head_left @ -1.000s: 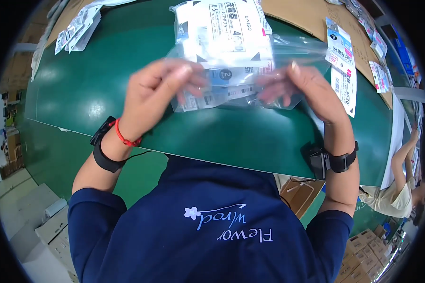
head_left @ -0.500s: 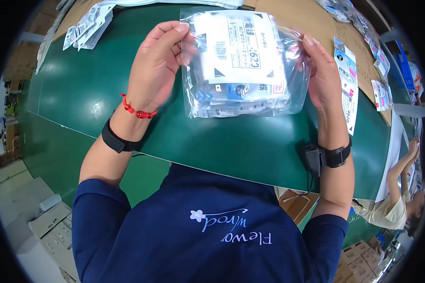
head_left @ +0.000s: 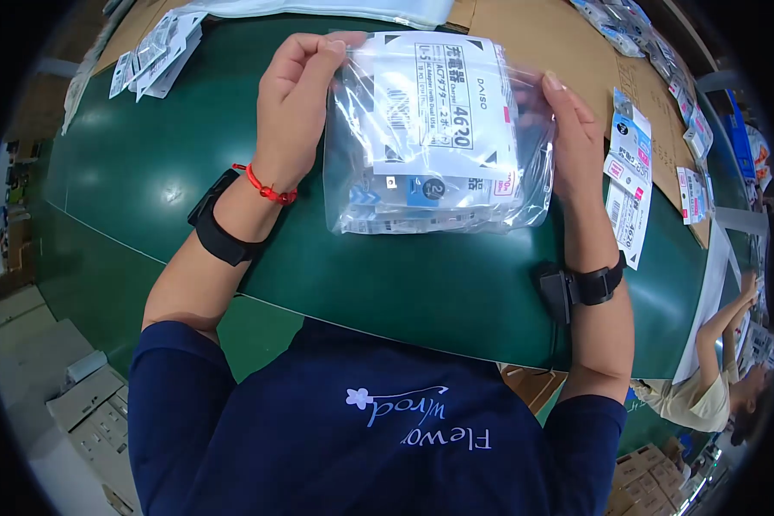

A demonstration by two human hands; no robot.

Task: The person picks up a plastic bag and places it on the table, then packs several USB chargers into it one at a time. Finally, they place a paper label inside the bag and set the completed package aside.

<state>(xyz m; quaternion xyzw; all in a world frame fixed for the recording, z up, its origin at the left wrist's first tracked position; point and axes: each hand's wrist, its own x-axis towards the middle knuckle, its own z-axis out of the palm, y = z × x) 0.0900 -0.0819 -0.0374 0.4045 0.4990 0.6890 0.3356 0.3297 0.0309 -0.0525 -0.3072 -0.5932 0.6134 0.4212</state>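
Clear plastic bag [head_left: 439, 138] of packaged items is pinched at both side edges by my left hand [head_left: 297, 103] and right hand [head_left: 576, 142], fingers clamped to keep it upright over the green table [head_left: 146, 172].

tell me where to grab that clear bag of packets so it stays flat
Probably by its two side edges near the top, one hand from each side. The clear bag is soft, wide and stuffed with flat packets, so a single-corner hold would likely let it sag. The left hand and right hand already pinch it that way above the green table.
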